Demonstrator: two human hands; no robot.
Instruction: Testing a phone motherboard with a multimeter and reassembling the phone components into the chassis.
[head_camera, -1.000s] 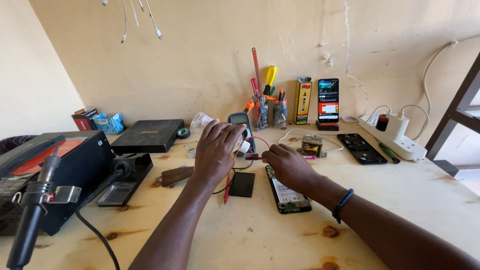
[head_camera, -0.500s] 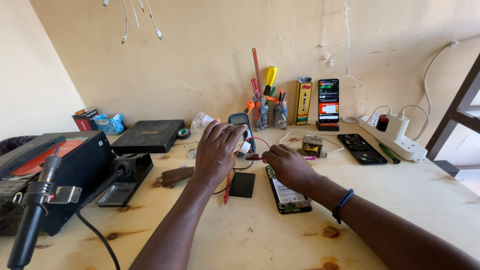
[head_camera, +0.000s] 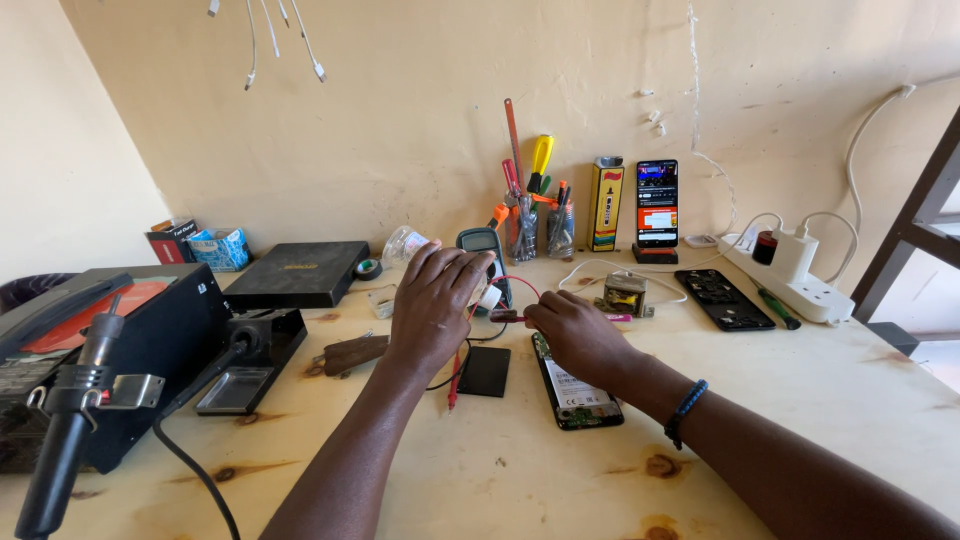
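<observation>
The workbench (head_camera: 480, 470) is pale bare wood, matt, with dark knots. On it lies an opened phone (head_camera: 572, 385) showing its circuit board, beside a matt black square pad (head_camera: 485, 371). At far right sits a glossy white plastic power strip (head_camera: 790, 285). The soldering stand (head_camera: 240, 375) at left looks like dull metal.

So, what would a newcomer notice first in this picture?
Two bare hands meet at the centre of the wooden table: the left hand over a multimeter, the right hand above an opened phone. A lit phone stands against the wall behind.
</observation>
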